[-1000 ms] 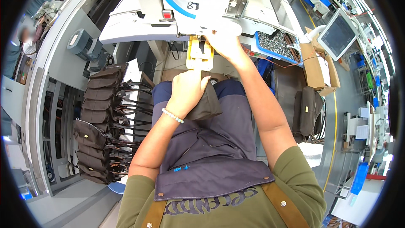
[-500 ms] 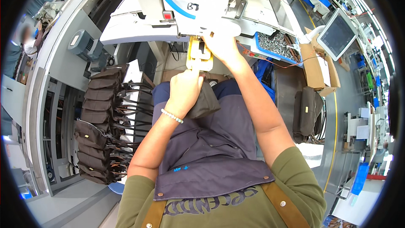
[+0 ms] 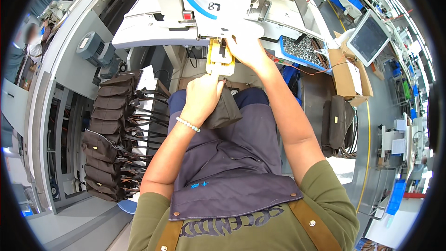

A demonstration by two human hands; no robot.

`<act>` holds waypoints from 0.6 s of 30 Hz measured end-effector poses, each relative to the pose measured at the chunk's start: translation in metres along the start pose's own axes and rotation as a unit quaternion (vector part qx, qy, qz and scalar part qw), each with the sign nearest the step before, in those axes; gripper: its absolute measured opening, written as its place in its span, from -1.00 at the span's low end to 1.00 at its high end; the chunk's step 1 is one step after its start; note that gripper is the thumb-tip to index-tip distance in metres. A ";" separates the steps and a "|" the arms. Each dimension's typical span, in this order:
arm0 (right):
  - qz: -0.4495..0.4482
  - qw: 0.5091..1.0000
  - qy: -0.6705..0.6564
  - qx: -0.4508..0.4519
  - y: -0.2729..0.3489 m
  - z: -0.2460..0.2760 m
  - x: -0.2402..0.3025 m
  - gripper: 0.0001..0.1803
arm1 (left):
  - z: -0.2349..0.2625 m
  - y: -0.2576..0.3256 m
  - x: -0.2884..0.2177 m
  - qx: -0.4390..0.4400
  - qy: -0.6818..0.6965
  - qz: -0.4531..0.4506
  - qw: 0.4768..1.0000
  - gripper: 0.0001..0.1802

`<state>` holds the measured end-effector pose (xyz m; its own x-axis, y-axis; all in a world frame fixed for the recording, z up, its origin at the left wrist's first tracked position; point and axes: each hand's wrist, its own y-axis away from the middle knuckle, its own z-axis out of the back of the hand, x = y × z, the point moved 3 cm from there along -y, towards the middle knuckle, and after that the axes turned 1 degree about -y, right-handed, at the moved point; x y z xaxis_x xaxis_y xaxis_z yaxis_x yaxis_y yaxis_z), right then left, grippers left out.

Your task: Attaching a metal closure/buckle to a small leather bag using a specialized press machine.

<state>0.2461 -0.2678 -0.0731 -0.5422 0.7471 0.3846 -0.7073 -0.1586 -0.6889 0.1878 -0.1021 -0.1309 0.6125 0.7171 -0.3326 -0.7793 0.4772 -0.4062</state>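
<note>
My left hand (image 3: 203, 95) is closed on a dark brown fabric bag (image 3: 224, 110), its index finger stretched toward the near end of a yellow machine arm (image 3: 221, 68). The bag hangs over my lap, just below that arm. Beneath the white sewing machine head (image 3: 218, 7), my right hand (image 3: 247, 51) is at the right side of the yellow arm. Its fingers are bent together near the needle area, and whatever they pinch is hidden by the machine and bright glare.
Stacked dark brown bags (image 3: 106, 135) with black straps sit on my left; more bags (image 3: 338, 125) lie on the right. A blue tray of metal parts (image 3: 302, 51), a cardboard box (image 3: 346, 74) and a screen (image 3: 369, 37) stand at right. A grey motor (image 3: 93, 49) is at far left.
Both hands stay in nearly the same places, with only slight shifts. The view has tilted a little. The bag remains in my left hand.
</note>
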 end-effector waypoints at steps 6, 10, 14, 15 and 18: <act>0.007 0.999 -0.021 -0.038 0.006 -0.006 -0.002 -0.77 | -0.001 0.000 0.000 0.010 0.003 0.010 1.000 -0.65; -0.026 0.999 -0.015 -0.012 0.009 -0.009 -0.004 -0.78 | -0.002 0.001 0.000 -0.001 0.008 0.008 1.000 -0.64; -0.009 0.999 -0.029 -0.028 0.005 -0.007 -0.002 -0.79 | -0.001 0.001 0.000 0.006 0.006 0.011 1.000 -0.57; 0.007 0.999 -0.032 -0.034 0.005 -0.006 -0.001 -0.79 | 0.000 0.001 -0.001 0.007 0.006 0.010 1.000 -0.55; -0.028 0.999 -0.031 0.001 0.003 -0.005 -0.004 -0.80 | 0.002 0.004 -0.001 0.012 0.012 0.011 1.000 -0.48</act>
<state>0.2485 -0.2681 -0.0797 -0.5295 0.7130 0.4596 -0.7380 -0.1200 -0.6640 0.1841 -0.0998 -0.1310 0.5972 0.7160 -0.3614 -0.7960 0.4735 -0.3771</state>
